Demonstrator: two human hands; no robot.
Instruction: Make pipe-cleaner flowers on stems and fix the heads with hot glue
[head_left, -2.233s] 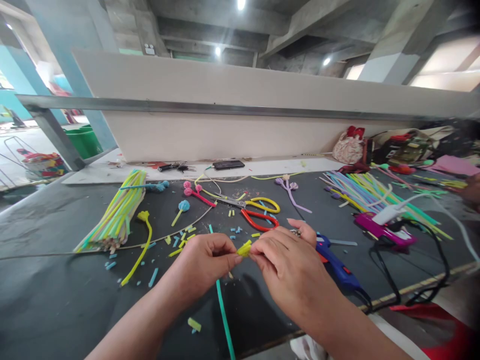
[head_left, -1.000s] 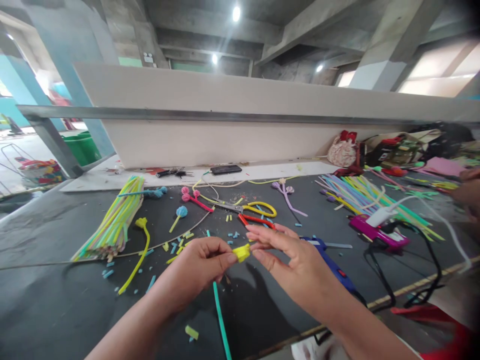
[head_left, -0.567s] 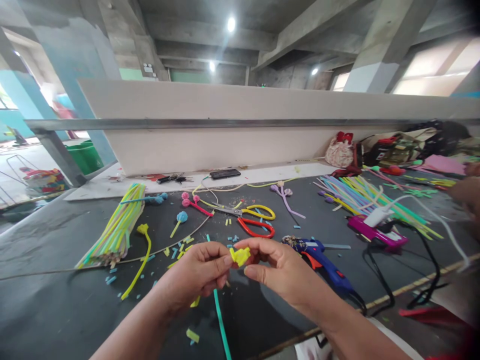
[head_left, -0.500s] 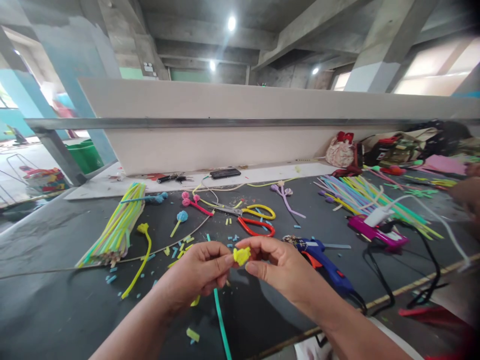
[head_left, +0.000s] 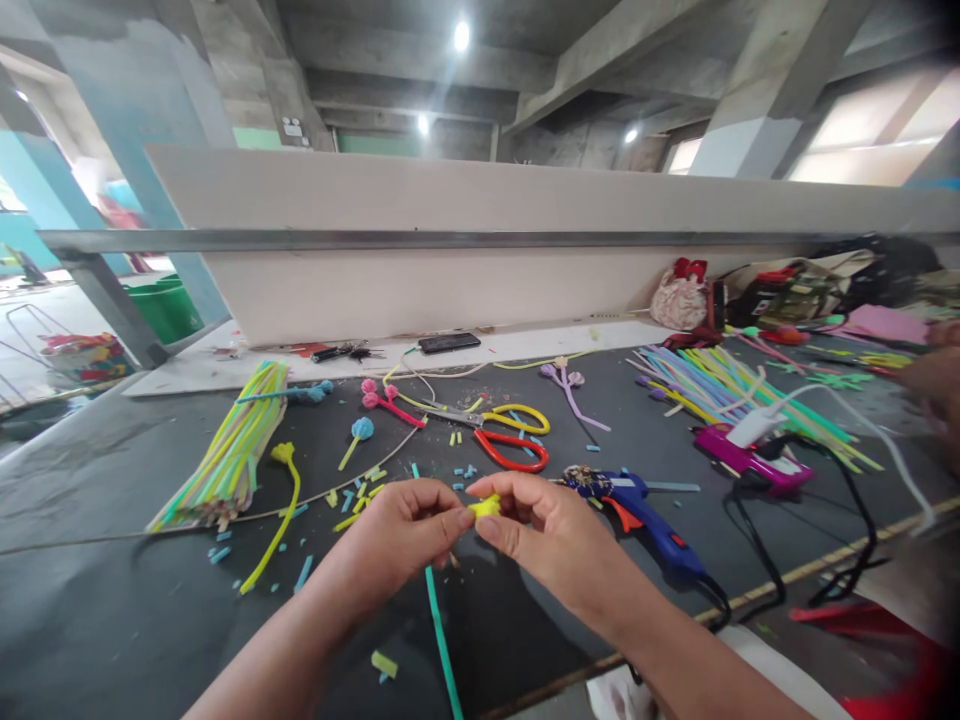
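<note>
My left hand [head_left: 401, 535] and my right hand [head_left: 540, 530] meet above the dark tabletop [head_left: 112, 600], both pinching a small yellow curled straw piece [head_left: 484, 506] between fingertips. A teal straw [head_left: 442, 640] hangs down from under my left hand toward the table's near edge. The fingers of both hands are closed around the yellow piece, which is mostly hidden by them.
A blue glue gun [head_left: 637, 505] lies right of my right hand. Red-and-yellow scissors [head_left: 510, 440] lie behind it. A straw bundle [head_left: 232, 440] rests at left, loose straws [head_left: 735, 390] at right, a magenta glue gun [head_left: 750, 460] with cables nearby. Another person's hand [head_left: 937, 385] shows at the far right.
My right hand opened briefly a second ago, then closed again on the yellow piece. Both hands have dropped slightly and the piece is now more covered by my fingers.
</note>
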